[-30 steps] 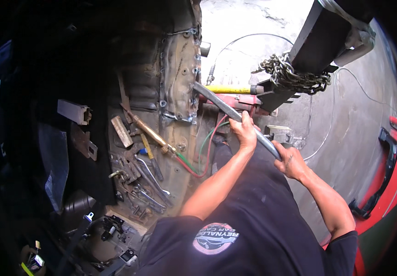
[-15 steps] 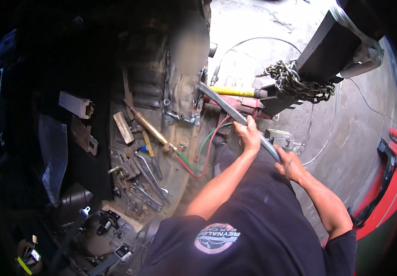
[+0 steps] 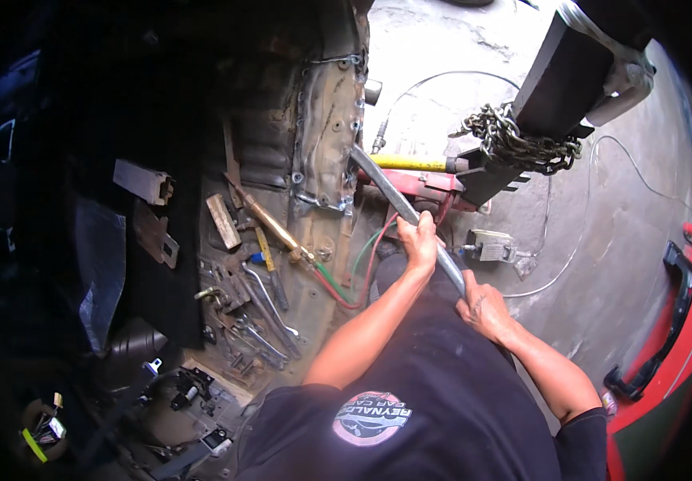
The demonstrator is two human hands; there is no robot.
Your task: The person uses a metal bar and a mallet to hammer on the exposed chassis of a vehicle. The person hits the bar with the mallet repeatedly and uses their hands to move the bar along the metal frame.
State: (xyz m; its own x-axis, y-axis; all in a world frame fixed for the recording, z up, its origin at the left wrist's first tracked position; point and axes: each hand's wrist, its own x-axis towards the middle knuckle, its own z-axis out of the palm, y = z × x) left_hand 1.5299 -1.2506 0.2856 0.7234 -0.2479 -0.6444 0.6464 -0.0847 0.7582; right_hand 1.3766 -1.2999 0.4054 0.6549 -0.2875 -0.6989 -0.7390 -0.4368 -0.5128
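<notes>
Both my hands are wrapped around a long grey metal pry bar (image 3: 391, 192). My left hand (image 3: 419, 243) grips it around the middle, and my right hand (image 3: 484, 307) closes on its near end. From there the bar slants away to the upper left. Its far tip meets the outer edge of a bare, rusty car body section (image 3: 326, 132); whether the tip sits in a gap there I cannot tell. A yellow tube (image 3: 410, 163) and a red metal tool (image 3: 418, 184) lie just beyond the bar.
Left of me, a brass gas torch (image 3: 274, 223) with red and green hoses, a wood block (image 3: 222, 221) and several hand tools (image 3: 258, 333) lie on the car floor. A chain (image 3: 514, 140) wraps a black post (image 3: 554, 80). A foot pedal (image 3: 492, 247) and red panel (image 3: 666, 377) are at right.
Both hands and the bar's near end have shifted left and slightly nearer to me. The bar's tip stays at the body edge, and the view has shifted a little.
</notes>
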